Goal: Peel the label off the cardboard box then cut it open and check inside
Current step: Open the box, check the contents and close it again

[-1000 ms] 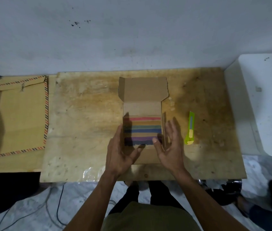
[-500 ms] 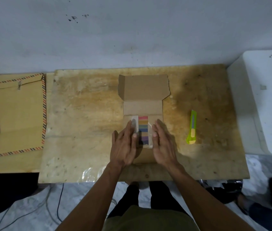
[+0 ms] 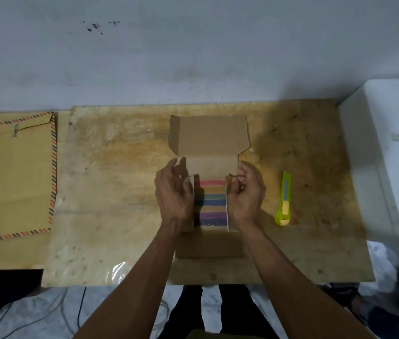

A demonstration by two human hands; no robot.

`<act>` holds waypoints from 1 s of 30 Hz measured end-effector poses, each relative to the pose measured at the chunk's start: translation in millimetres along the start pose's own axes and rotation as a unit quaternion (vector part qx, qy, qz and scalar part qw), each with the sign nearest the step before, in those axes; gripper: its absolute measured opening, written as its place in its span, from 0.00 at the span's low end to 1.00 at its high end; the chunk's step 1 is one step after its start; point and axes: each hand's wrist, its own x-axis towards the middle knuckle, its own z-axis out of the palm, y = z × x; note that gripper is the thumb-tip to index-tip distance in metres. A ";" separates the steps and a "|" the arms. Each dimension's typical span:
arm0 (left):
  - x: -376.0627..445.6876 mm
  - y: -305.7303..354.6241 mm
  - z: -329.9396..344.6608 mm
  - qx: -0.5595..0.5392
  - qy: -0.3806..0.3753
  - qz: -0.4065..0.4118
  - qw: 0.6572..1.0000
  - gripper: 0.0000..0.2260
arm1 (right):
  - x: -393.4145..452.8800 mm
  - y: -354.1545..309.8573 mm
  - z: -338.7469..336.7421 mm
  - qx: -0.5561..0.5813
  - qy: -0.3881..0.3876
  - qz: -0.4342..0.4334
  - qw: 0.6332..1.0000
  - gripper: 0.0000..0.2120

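Note:
A brown cardboard box [image 3: 209, 137] lies open in the middle of the wooden board, its lid folded back toward the wall. Inside shows a flat item with coloured stripes [image 3: 213, 203] in pink, tan, green, blue and purple. My left hand [image 3: 174, 194] grips the box's left inner flap [image 3: 196, 179] and holds it upright. My right hand [image 3: 246, 194] grips the right inner flap [image 3: 227, 206] the same way. The two hands flank the striped item. The box's front panel [image 3: 208, 243] lies flat toward me between my forearms.
A neon green utility knife [image 3: 284, 199] lies on the wooden board [image 3: 120, 192] just right of my right hand. A large brown envelope with striped edging [image 3: 12, 177] rests at the left. A white surface [image 3: 394, 155] borders the board on the right, and a wall stands behind.
Half a second ago both hands pressed the inner flaps nearly together over the striped item. They have moved up the box and pulled the flaps apart, so the stripes show across their full width.

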 end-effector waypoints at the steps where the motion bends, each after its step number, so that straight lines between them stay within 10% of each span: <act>1: 3.8 0.9 2.6 -0.010 0.022 0.005 1.000 0.23 | 4.2 -0.3 4.4 0.014 0.012 -0.002 1.000 0.20; 9: 10.1 1.0 37.2 -0.156 0.122 -0.105 0.975 0.21 | 3.9 2.1 32.4 0.122 0.062 0.088 0.987 0.22; 16: 31.2 7.9 29.4 -0.311 -0.021 -0.203 0.928 0.33 | 34.5 -0.2 31.1 0.263 -0.007 0.241 0.934 0.33; 30: 33.1 5.4 -2.1 -0.522 -0.010 -0.279 0.806 0.27 | 34.9 -16.3 0.1 0.424 -0.044 0.319 0.847 0.26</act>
